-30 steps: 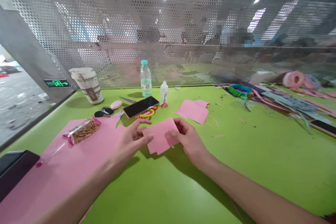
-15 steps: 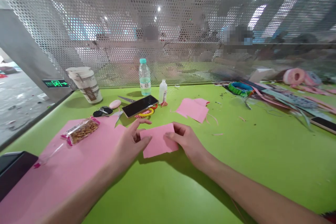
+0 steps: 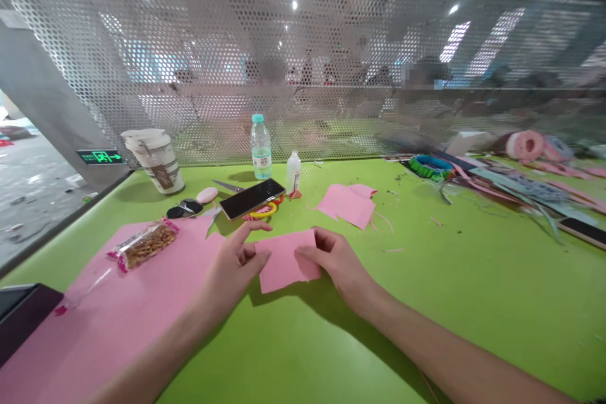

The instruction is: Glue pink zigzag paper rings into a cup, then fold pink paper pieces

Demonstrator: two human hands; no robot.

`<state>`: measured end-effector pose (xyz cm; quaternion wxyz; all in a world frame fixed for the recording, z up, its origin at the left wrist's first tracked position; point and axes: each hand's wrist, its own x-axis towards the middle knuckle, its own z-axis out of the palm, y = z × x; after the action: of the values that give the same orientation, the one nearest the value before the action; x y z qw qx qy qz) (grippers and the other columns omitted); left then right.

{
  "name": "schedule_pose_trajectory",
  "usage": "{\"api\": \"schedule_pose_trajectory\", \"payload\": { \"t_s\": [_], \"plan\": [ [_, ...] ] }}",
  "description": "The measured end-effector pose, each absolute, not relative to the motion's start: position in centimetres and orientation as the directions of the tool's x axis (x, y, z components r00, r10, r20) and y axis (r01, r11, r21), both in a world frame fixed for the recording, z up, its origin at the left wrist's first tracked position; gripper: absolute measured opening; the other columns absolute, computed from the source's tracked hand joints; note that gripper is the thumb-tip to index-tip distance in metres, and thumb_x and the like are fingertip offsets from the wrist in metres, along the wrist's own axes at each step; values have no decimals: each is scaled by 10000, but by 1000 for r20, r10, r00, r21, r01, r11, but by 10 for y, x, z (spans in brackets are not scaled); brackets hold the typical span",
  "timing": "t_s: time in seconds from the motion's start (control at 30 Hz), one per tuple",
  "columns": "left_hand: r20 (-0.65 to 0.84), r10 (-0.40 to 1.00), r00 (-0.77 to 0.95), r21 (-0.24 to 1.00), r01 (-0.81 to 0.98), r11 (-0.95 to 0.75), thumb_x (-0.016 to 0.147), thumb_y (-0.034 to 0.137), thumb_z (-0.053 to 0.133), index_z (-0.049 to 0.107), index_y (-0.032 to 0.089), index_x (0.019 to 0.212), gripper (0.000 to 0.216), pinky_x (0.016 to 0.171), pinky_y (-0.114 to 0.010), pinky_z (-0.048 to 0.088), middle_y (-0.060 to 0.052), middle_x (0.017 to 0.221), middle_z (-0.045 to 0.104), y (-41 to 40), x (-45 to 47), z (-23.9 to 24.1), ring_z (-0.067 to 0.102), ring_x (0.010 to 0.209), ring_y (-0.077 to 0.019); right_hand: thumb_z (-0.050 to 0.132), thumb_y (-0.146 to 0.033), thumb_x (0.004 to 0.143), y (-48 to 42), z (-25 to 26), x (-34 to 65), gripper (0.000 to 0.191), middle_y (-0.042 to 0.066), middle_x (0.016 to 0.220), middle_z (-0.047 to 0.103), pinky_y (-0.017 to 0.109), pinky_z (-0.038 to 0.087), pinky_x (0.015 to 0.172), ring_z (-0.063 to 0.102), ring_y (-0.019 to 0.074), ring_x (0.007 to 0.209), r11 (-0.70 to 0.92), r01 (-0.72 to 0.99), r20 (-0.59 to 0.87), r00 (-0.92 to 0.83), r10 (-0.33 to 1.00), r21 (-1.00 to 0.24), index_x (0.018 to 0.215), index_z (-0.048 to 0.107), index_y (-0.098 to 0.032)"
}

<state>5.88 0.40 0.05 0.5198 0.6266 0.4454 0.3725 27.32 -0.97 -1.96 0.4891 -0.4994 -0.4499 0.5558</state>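
Between my two hands a small piece of pink paper (image 3: pixel 286 262) is held just above the green table (image 3: pixel 265 353). My left hand (image 3: pixel 239 262) pinches its left edge with the thumb in front, while the index finger stretches out over the top corner. On the other side my right hand (image 3: pixel 334 259) grips the right edge, thumb on the front face and fingers behind. The paper's lower edge looks uneven. A large pink sheet (image 3: pixel 156 315) lies under my left forearm. Beyond the hands, a black phone (image 3: pixel 253 198) rests over scissors (image 3: pixel 227 185) with a yellow handle.
Further back stand a paper cup (image 3: pixel 154 161), a water bottle (image 3: pixel 261 148) and a small white bottle (image 3: pixel 293 172). A nut packet (image 3: pixel 149 243) lies on the large sheet. Pink scraps (image 3: pixel 348 204) are ahead; paper strips (image 3: pixel 511 183) pile at right. A perforated screen (image 3: pixel 331 120) borders the table's back.
The view has tilted slightly upward, so the table things sit a little lower. Both hands keep their hold on the pink paper, almost unmoved.
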Motion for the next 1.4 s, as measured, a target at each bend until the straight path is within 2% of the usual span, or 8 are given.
{"api": "schedule_pose_trajectory", "payload": {
  "t_s": [0.27, 0.5, 0.73, 1.03, 1.3, 1.4],
  "plan": [
    [-11, 943, 333, 986, 162, -46, 929, 413, 677, 484, 227, 1374, 519, 572, -244, 349, 50, 641, 677, 7, 60, -1, 600, 593, -177, 887, -369, 771, -8, -23, 275, 248, 32, 910, 759, 339, 506, 764, 660, 208, 832, -97, -83, -96, -20, 995, -992, 889, 745, -203],
    [-27, 942, 334, 985, 169, -32, 937, 432, 675, 476, 230, 1417, 557, 583, -251, 374, 38, 670, 691, 5, 60, 1, 645, 624, -194, 894, -345, 768, -8, -22, 275, 215, 31, 909, 755, 366, 523, 772, 663, 223, 835, -97, -101, -96, -17, 995, -990, 872, 747, -228],
    [-11, 946, 325, 978, 199, -57, 928, 419, 684, 497, 233, 1423, 561, 582, -254, 305, 67, 638, 611, 6, 58, -2, 579, 588, -174, 890, -346, 773, -8, -23, 275, 224, 37, 950, 766, 375, 531, 802, 679, 236, 872, -92, -87, -90, -18, 996, -992, 904, 747, -234],
    [9, 945, 328, 972, 220, -85, 921, 395, 671, 494, 221, 1449, 583, 557, -259, 233, 94, 589, 516, 7, 57, -3, 403, 525, -144, 888, -349, 772, -7, -24, 275, 230, 26, 928, 758, 341, 524, 778, 674, 208, 852, -81, -92, -79, -19, 997, -992, 893, 745, -216],
    [10, 940, 340, 974, 208, -86, 920, 394, 666, 482, 217, 1453, 591, 552, -251, 240, 99, 596, 500, 7, 57, -2, 392, 523, -138, 874, -310, 770, -9, -21, 274, 208, 33, 938, 763, 351, 519, 788, 674, 222, 864, -92, -111, -90, -16, 996, -990, 906, 751, -210],
    [3, 944, 330, 971, 226, -82, 948, 391, 644, 487, 233, 1441, 541, 548, -249, 251, 86, 613, 534, 7, 58, -2, 442, 528, -144, 874, -323, 767, -10, -20, 273, 228, 34, 935, 756, 351, 507, 796, 659, 220, 867, -97, -102, -96, -9, 995, -990, 902, 742, -195]
  ]
}}
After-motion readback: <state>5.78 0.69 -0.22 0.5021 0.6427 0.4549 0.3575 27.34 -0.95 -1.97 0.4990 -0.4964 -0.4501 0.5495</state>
